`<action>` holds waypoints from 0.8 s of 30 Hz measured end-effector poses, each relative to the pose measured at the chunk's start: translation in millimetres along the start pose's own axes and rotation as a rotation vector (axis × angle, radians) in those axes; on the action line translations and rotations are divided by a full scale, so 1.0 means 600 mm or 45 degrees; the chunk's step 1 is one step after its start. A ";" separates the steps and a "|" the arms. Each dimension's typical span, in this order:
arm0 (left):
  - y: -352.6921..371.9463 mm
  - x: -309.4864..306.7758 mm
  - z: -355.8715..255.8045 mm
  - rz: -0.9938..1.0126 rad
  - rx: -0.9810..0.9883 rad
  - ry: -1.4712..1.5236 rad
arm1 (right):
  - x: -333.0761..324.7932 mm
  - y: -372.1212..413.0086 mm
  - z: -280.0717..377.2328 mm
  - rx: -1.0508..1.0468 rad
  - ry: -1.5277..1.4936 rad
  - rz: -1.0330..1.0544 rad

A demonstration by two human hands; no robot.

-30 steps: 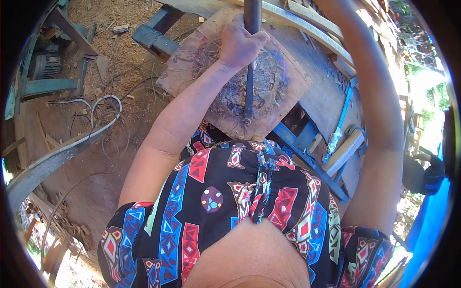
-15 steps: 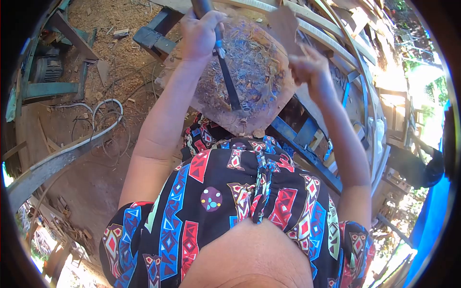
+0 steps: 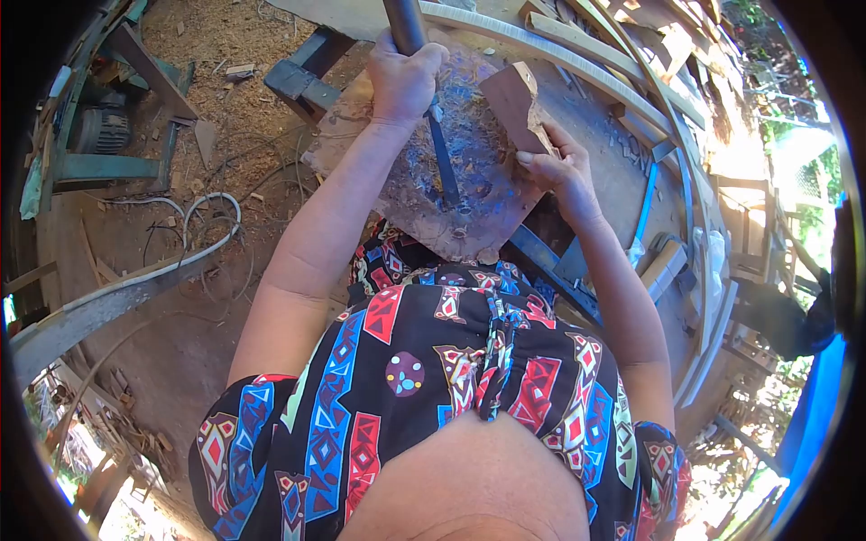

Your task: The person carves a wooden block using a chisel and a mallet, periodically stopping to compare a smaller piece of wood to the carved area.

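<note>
My left hand is wrapped round the dark handle of a long, flat-bladed tool. The blade points down toward me, its tip at the near part of a worn, many-sided board in front of my body. On the right, my right hand grips the lower end of a brown wooden piece with an uneven, lighter edge. That piece is tilted above the right part of the board, apart from the blade. Brown and bluish stains or residue cover the board's middle.
Long curved wood strips lie beyond the board and down the right side. A motor stands in a green frame at the left. Wood shavings and cables cover the ground. A blue-painted beam is at the upper left.
The wooden piece has come down and left in my right hand, and is now seen sharply. My left hand has shifted slightly right and down with the tool. The whole view has shifted a little.
</note>
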State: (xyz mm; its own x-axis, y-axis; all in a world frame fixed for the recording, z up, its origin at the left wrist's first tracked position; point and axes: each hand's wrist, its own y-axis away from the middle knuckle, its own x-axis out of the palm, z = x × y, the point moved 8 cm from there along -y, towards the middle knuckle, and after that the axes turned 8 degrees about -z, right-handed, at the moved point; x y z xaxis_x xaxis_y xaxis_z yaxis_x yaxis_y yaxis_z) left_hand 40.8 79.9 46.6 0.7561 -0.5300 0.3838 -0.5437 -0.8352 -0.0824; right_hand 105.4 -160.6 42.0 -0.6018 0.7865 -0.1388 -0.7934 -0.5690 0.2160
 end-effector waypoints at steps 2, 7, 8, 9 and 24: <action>0.004 0.002 -0.002 0.000 -0.011 -0.018 | -0.003 -0.001 -0.002 0.013 -0.019 -0.011; 0.005 -0.002 -0.004 0.004 0.106 -0.101 | -0.003 -0.006 -0.001 -0.042 0.104 0.017; 0.006 -0.004 -0.004 0.001 0.110 -0.100 | 0.000 -0.006 0.006 -0.045 0.106 0.021; 0.007 -0.003 -0.005 0.018 0.110 -0.062 | 0.001 -0.008 0.008 0.042 0.073 0.006; 0.009 0.015 0.012 0.132 0.109 -0.212 | 0.134 -0.217 0.306 -0.062 1.022 0.262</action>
State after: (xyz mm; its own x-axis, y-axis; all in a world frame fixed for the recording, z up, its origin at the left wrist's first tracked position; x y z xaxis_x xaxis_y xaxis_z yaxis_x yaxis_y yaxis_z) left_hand 47.5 69.6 43.1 0.7516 -0.6245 0.2124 -0.5938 -0.7808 -0.1943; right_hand 177.1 20.7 180.2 -0.6025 0.2652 -0.7528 -0.6521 -0.7074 0.2727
